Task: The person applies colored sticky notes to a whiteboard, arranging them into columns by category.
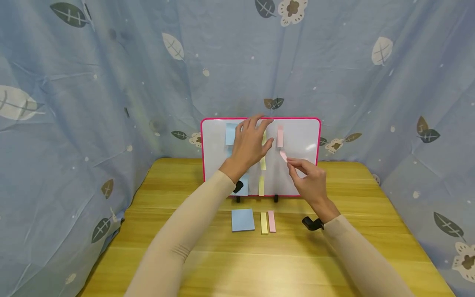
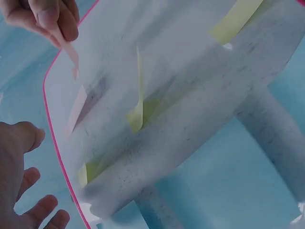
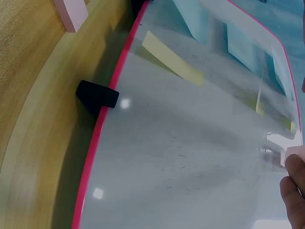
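My right hand pinches a small pink sticky strip between thumb and fingertips, just below another pink strip stuck on the whiteboard. In the left wrist view the held strip hangs from the fingertips near the board. My left hand is spread before the board's upper middle, holding nothing, and partly hides the blue notes and yellow strips there. In the right wrist view only some fingers of my right hand show at the edge.
On the wooden table before the board lie a blue note pad, a yellow strip pad and a pink strip pad. Black feet clip the board's pink lower edge. A patterned curtain hangs behind.
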Action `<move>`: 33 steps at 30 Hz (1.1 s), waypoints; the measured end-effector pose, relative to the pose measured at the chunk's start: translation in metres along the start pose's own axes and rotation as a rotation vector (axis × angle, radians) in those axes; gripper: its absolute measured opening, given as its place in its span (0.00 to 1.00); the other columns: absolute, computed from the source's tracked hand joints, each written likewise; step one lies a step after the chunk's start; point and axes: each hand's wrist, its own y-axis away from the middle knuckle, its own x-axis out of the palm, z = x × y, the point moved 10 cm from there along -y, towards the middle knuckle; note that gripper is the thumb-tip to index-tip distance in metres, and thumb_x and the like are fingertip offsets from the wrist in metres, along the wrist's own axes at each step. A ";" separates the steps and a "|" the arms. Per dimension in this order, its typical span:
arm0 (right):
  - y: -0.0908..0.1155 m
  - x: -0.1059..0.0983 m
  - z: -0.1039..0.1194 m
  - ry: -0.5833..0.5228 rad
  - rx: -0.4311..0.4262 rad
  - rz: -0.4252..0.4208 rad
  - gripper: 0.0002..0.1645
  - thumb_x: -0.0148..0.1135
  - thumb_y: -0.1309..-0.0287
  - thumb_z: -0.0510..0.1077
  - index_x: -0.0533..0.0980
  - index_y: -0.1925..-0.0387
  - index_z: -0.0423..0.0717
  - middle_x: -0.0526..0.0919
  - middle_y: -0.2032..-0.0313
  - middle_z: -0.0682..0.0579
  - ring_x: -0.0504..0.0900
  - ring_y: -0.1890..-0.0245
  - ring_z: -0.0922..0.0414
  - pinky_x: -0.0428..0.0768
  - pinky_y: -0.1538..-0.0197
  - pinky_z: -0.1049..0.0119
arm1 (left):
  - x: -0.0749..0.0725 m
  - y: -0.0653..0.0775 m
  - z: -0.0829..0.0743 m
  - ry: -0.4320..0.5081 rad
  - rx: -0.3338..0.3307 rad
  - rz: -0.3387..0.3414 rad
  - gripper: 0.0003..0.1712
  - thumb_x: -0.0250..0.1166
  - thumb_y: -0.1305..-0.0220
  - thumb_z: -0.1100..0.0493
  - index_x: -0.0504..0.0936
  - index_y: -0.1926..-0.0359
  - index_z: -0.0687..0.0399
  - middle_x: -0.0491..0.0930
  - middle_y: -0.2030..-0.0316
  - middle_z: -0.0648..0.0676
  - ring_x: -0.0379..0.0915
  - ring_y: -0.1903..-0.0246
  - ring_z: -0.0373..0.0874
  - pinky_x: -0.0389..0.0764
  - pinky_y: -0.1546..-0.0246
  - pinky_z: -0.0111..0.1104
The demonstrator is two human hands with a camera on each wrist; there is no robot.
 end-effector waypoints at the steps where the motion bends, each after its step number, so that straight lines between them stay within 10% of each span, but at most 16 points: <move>1: 0.000 0.000 0.000 0.003 0.001 -0.006 0.11 0.78 0.33 0.24 0.93 0.52 0.34 0.98 0.52 0.36 0.99 0.55 0.35 0.84 0.37 0.83 | 0.002 -0.004 0.001 -0.010 -0.017 0.022 0.35 0.72 0.16 0.42 0.76 0.15 0.38 0.71 0.14 0.54 0.68 0.15 0.57 0.66 0.12 0.62; 11: -0.002 0.012 -0.008 0.012 0.030 -0.020 0.10 0.77 0.32 0.24 0.93 0.52 0.33 0.98 0.52 0.36 0.99 0.54 0.34 0.84 0.37 0.83 | 0.030 -0.024 0.007 -0.097 -0.080 0.161 0.44 0.69 0.16 0.35 0.66 0.09 0.33 0.65 0.10 0.48 0.57 0.09 0.51 0.48 0.06 0.67; 33: 0.004 0.022 -0.013 0.082 0.036 0.008 0.09 0.79 0.33 0.25 0.93 0.52 0.30 0.98 0.50 0.36 0.99 0.53 0.36 0.78 0.36 0.87 | 0.048 -0.018 0.007 -0.198 -0.025 0.180 0.69 0.78 0.32 0.22 0.54 0.05 0.39 0.62 0.10 0.55 0.53 0.09 0.57 0.42 0.07 0.72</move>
